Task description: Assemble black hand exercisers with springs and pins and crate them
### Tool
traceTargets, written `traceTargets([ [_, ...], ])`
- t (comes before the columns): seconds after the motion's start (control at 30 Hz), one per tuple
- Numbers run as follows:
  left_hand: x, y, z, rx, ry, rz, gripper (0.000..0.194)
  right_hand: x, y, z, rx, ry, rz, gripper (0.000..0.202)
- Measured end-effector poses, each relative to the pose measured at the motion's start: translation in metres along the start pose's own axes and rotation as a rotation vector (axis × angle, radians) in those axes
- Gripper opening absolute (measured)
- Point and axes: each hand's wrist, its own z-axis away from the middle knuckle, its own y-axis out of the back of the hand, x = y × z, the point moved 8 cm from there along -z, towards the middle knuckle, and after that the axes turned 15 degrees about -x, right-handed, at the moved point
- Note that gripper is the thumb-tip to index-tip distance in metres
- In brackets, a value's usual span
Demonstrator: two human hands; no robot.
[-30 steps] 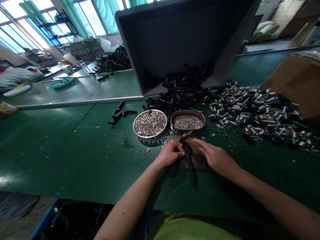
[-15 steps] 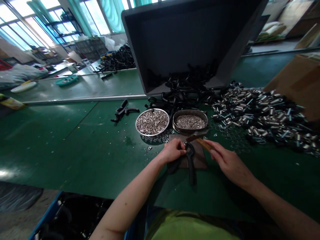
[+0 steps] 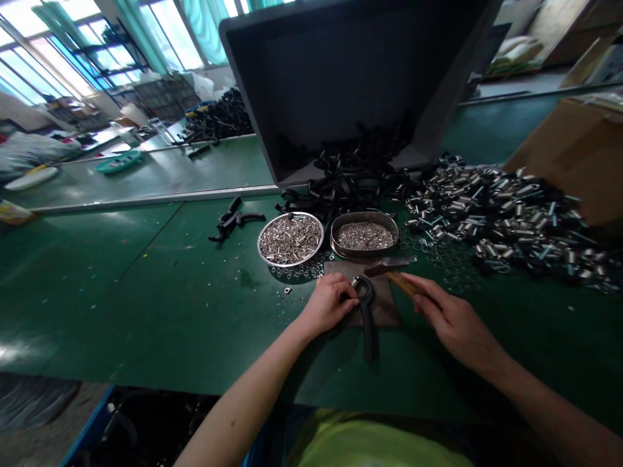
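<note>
My right hand [image 3: 450,318] is closed round the wooden handle of a hammer [image 3: 389,266], whose metal head hangs over the far right part of a flat brown plate [image 3: 387,305]. On that plate lies a black part [image 3: 368,318] with a ring-shaped end and a long arm pointing towards me. My left hand [image 3: 331,301] has its fingers closed on the black part near the ring end, beside a small shiny metal piece. A round dish [image 3: 291,239] of metal pins and an oval tin [image 3: 365,235] of small metal pieces stand beyond the plate.
A big grey bin [image 3: 341,84] lies tipped with black parts spilling out. Metal and black assemblies [image 3: 511,220] are heaped at right beside a cardboard box [image 3: 574,162]. Another black part [image 3: 233,219] lies left of the dish. A blue crate [image 3: 87,428] stands below the table's edge.
The view has shifted slightly. The hammer head has turned and its metal now shows more fully. My left hand has drawn back a little from the ring end, uncovering more of it.
</note>
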Motion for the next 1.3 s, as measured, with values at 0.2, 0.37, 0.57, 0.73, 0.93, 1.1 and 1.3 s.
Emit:
traceTargets([
  [0.2, -0.015, 0.000, -0.014, -0.090, 0.188, 0.199, 0.002, 0.004, -0.003, 0.000, -0.019, -0.021, -0.014, 0.040],
  [0.37, -0.024, -0.015, -0.026, -0.318, 0.274, 0.378, 0.005, 0.005, -0.004, 0.002, -0.024, -0.030, -0.016, 0.040],
  [0.57, -0.023, -0.014, -0.028, -0.316, 0.267, 0.407, 0.006, 0.006, -0.009, 0.003, -0.040, -0.020, -0.023, 0.041],
  [0.73, -0.026, -0.014, -0.029, -0.293, 0.281, 0.401, 0.007, 0.001, -0.011, 0.001, -0.053, 0.012, -0.002, 0.040],
  [0.93, -0.015, 0.004, 0.005, 0.064, 0.216, 0.121, 0.025, -0.032, 0.006, 0.022, 0.102, 0.201, 0.030, 0.033],
  [1.1, -0.008, -0.010, 0.047, 0.232, 0.318, -0.073, 0.025, -0.045, -0.003, 0.033, 0.213, 0.364, 0.301, 0.036],
  [1.3, -0.013, -0.026, 0.049, 0.167, 0.389, -0.117, 0.015, -0.045, -0.009, 0.018, 0.062, 0.316, 0.304, 0.045],
])
